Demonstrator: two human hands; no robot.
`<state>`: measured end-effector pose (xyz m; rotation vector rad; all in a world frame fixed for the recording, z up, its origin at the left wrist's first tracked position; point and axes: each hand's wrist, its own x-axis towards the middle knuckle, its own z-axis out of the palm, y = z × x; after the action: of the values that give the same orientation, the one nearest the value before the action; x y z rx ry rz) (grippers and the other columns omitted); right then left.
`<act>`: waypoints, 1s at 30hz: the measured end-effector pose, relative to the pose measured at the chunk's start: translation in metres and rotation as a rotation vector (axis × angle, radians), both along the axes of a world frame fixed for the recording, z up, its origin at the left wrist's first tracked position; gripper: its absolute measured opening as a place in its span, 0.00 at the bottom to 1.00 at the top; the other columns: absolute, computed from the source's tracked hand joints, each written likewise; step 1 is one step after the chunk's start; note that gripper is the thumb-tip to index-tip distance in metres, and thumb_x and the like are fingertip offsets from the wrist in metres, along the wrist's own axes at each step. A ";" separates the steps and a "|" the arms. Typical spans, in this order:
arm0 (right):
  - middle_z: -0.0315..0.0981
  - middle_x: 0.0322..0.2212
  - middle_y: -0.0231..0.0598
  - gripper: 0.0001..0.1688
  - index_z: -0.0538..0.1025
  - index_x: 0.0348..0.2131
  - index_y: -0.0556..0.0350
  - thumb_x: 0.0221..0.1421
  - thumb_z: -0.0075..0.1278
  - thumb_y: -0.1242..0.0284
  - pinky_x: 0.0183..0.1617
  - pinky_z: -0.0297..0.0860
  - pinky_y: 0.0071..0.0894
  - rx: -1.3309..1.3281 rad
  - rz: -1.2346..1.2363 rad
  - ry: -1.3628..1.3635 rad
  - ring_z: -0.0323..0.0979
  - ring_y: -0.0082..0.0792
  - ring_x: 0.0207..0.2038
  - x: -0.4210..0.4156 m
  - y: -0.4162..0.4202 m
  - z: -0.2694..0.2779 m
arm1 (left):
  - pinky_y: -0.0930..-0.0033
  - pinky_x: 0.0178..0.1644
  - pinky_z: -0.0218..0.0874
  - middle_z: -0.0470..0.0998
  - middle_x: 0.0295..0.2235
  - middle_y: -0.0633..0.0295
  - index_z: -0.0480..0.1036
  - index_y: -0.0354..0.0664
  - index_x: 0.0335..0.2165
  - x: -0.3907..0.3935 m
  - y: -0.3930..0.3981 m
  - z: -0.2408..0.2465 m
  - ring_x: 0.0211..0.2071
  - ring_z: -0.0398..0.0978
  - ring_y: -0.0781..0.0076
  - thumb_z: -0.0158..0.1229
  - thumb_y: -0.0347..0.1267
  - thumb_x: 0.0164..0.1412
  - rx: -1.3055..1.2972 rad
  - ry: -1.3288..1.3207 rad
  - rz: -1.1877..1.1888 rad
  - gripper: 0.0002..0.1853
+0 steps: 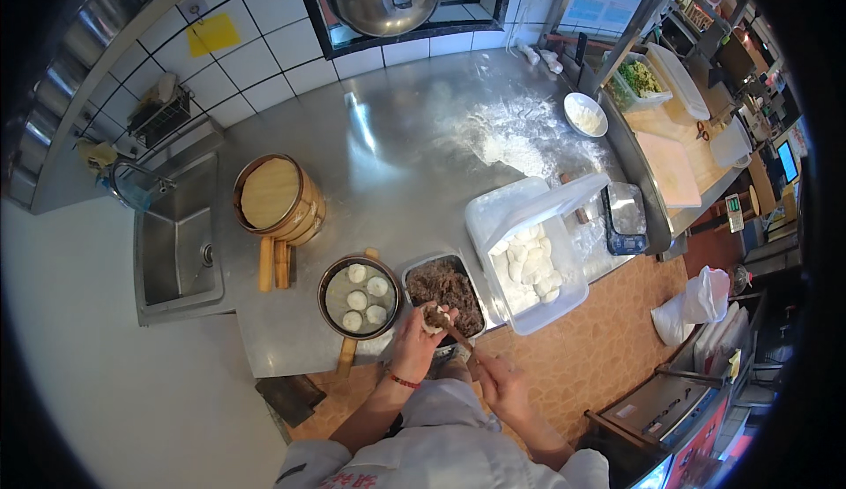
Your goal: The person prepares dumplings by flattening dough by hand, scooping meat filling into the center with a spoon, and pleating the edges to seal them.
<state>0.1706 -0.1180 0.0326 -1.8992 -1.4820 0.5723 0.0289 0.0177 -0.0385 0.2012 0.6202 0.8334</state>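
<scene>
My left hand (414, 351) cups a dough wrapper (428, 328) topped with dark minced filling (436, 318). In my right hand (500, 383) is a flat wooden spatula (461, 339), its tip at the filling. Just beyond my hands stands a metal tray (486, 310) of brown filling (444, 287). A round steamer with a wooden handle (347, 355) is left of it and holds several white filled buns (357, 300). To the right, a clear plastic box (538, 326) contains floured dough pieces (529, 261); its lid (555, 201) is propped up at a slant.
Stacked bamboo steamers (291, 208) stand at the left, beside a steel sink (178, 244). Loose flour (505, 135) covers part of the steel counter (284, 125). A bowl of flour (586, 115) and a scale (625, 215) sit near the raised right edge.
</scene>
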 end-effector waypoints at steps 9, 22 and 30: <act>0.71 0.22 0.41 0.17 0.78 0.45 0.53 0.53 0.55 0.79 0.23 0.66 0.31 -0.055 0.055 -0.057 0.71 0.36 0.21 -0.004 0.000 -0.002 | 0.55 0.56 0.65 0.74 0.46 0.51 0.68 0.36 0.47 -0.004 0.004 0.010 0.52 0.72 0.49 0.45 0.35 0.71 0.057 0.104 0.010 0.14; 0.73 0.23 0.45 0.13 0.78 0.42 0.59 0.55 0.53 0.79 0.26 0.65 0.33 -0.132 -0.011 0.194 0.72 0.38 0.22 0.029 0.004 0.000 | 0.50 0.58 0.65 0.73 0.45 0.49 0.66 0.36 0.48 -0.035 0.007 0.011 0.49 0.74 0.49 0.45 0.32 0.71 0.045 0.255 0.062 0.12; 0.73 0.19 0.46 0.07 0.78 0.32 0.52 0.51 0.51 0.72 0.27 0.68 0.47 -0.399 0.425 -0.289 0.74 0.52 0.24 0.049 0.076 -0.014 | 0.49 0.55 0.66 0.75 0.41 0.54 0.68 0.37 0.47 -0.070 -0.026 -0.015 0.47 0.74 0.58 0.45 0.29 0.69 -0.062 0.193 -0.036 0.11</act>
<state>0.2195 -0.0418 0.0184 -2.0325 -2.1151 0.8666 -0.0410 -0.0084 -0.0530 0.2378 0.8201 0.7639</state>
